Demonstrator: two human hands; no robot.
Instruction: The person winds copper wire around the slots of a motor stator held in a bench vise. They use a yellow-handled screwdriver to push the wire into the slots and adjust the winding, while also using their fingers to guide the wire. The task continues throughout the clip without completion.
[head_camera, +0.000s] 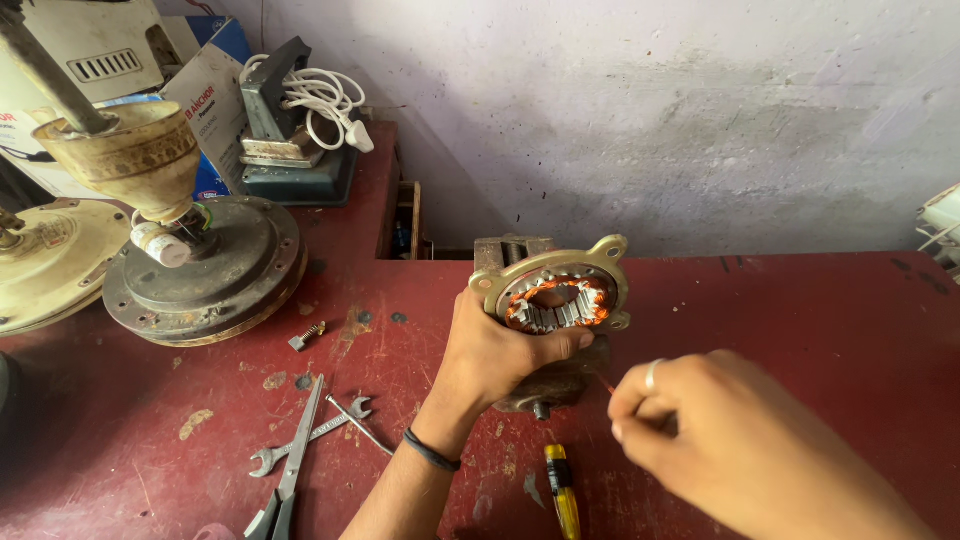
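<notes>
My left hand (500, 355) grips a round metal motor stator (555, 295) with a brass-coloured ring, steel teeth and orange copper windings, holding it upright above the red bench (780, 310). A dark band sits on that wrist. My right hand (700, 425), with a ring on one finger, pinches a thin copper wire (603, 381) that runs up toward the stator. Just behind the stator is a rusty bench vise (512, 250), and its lower part shows under my left hand.
A yellow-handled screwdriver (562, 490) lies on the bench near the front edge. Scissors (293, 465), a spanner (310, 435) and a small screw (305, 337) lie at the left. Ceiling fan motor housings (200, 265) and a dark box with a white cable (300, 130) stand at the back left.
</notes>
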